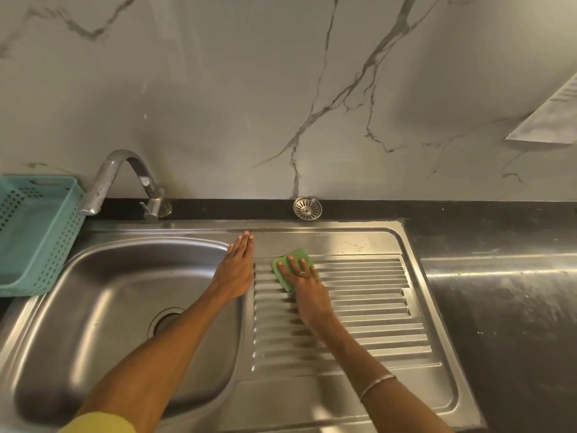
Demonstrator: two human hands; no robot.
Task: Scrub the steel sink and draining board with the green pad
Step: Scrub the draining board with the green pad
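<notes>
Now R hand (307,284) flat, pressing green pad (293,265) on ribbed steel draining board (374,307); L hand (235,265) open, empty grip.

Green pad (296,260) partly under right hand (307,290); basket (46,220) cut off.

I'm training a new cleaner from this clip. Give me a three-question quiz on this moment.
1. True or false: the green pad lies in the sink bowl.
2. Which hand presses the pad: A) left hand B) right hand?
3. What stands on the black ledge behind the draining board?

Key: 1. False, it is on the ribbed draining board. 2. B. 3. The round steel strainer.
</notes>
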